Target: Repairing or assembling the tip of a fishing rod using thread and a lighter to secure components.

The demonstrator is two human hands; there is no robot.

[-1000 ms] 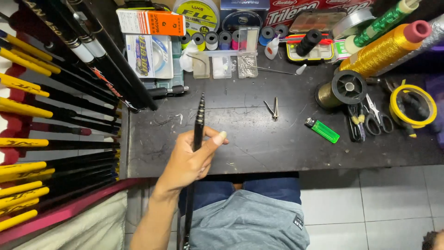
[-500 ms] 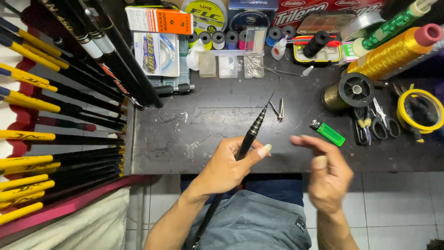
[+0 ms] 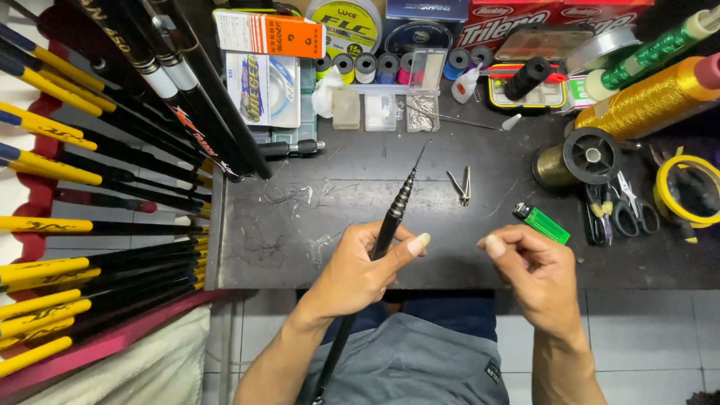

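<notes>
Left hand is wrapped around a black telescopic rod, its thin tip slanting up over the dark table. Right hand is empty, fingertips pinched loosely together, just beside the rod. Beyond lie a green lighter, small pliers and scissors.

Rod butt cut off at bottom edge; left hand hides mid-section; tip too thin to trace.
</notes>
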